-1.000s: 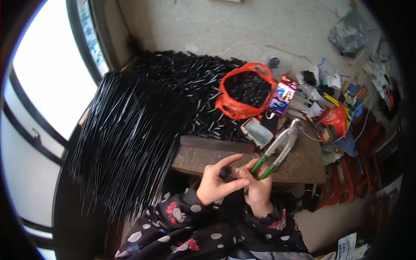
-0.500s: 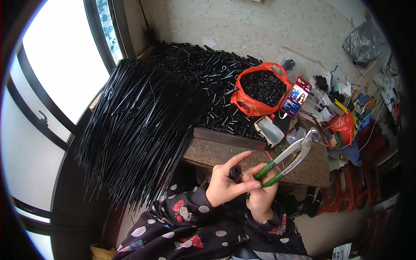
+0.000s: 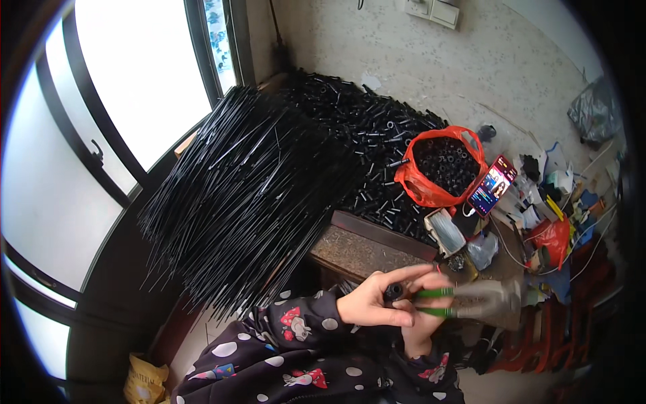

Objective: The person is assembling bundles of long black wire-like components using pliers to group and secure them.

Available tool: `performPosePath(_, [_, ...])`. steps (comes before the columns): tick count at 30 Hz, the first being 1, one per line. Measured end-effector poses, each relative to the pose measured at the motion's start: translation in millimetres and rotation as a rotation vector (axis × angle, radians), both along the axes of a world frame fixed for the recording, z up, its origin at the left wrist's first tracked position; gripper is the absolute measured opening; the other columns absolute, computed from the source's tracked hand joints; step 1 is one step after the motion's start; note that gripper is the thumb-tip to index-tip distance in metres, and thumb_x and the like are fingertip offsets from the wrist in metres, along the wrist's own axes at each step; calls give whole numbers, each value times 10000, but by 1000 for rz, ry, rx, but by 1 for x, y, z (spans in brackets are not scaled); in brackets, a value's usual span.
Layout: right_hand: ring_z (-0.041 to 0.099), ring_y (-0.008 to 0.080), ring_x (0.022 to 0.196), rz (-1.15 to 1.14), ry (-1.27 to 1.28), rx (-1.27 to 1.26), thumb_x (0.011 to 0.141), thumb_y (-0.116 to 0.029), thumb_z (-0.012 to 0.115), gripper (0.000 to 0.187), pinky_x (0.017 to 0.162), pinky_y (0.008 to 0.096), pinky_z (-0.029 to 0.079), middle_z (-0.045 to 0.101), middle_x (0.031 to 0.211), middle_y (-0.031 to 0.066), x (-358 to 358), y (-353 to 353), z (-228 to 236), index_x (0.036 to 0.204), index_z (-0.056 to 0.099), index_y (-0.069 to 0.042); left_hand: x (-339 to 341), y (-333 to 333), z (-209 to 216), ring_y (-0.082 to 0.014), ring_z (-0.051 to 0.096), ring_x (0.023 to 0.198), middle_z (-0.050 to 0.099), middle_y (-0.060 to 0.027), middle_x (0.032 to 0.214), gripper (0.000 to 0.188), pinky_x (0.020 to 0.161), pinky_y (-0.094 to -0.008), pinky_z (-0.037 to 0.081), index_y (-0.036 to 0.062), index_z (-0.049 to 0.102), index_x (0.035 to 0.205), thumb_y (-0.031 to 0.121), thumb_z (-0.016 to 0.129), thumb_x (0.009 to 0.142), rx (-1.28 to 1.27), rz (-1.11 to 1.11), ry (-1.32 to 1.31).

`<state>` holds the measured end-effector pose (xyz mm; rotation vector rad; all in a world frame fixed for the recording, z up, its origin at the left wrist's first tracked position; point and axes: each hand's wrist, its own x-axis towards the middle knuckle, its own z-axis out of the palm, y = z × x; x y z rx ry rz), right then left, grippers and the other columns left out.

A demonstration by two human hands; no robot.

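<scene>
At the lower middle, my left hand [image 3: 367, 301] is curled with a short black tube [image 3: 393, 291] in it, the hollow end facing up. Its fingers reach over my right hand [image 3: 421, 330], which is partly hidden behind them. The right hand grips green-handled pliers [image 3: 441, 312] that point to the right. Motion smears their metal jaws, so I cannot tell whether these are apart or together. Both hands are close together, just in front of the table edge.
A big bundle of thin black rods [image 3: 235, 195] fans over the table's left side. Behind lies a heap of short black tubes [image 3: 356, 111]. A red plastic bag [image 3: 431, 195] holds more. A lit phone [image 3: 492, 185] leans beside it, near a small box [image 3: 444, 231] and clutter.
The view has shifted, so the table things sit further right and lower. The pliers have swung from pointing up and right to nearly level. Both hands keep their hold.
</scene>
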<state>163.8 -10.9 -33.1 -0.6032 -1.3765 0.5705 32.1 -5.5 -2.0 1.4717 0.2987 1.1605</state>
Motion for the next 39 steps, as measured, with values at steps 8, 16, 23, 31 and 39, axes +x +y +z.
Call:
performPosePath(8, [521,103,510,455,-245,-1017,876,-123,528,183,465,202,411,552,672,36,51,-27,28,985,512,23,-44,21,2,-25,418,536,504,45,621,696,512,-185,335,23,396,1301,218,738,727,-26,307,-17])
performPosePath(16, [612,221,856,885,-269,-993,893,-41,466,508,784,316,466,533,1169,184,49,-37,19,1360,273,0,-39,18,7,-11,360,494,426,69,536,407,458,-185,261,-3,641,949,220,798,647,-20,410,175])
performPosePath(23, [571,124,668,807,-492,-1314,907,-85,450,406,643,245,460,579,776,92,59,-37,45,1290,362,16,-33,11,-3,-21,422,479,467,34,507,249,437,-191,294,-3,636,854,169,734,704,34,538,222])
performPosePath(31, [576,108,580,428,-603,-874,879,-73,499,241,581,231,471,592,688,49,36,-56,27,1091,502,42,-30,14,-5,-16,442,512,503,39,558,261,462,-184,313,-3,611,869,179,715,713,17,505,153])
performPosePath(39, [565,107,561,208,-749,-410,890,-77,482,318,554,234,456,589,689,44,18,-54,22,1190,462,27,-26,3,2,-18,432,560,516,42,634,343,510,-169,309,-18,584,905,189,728,672,-77,531,-72])
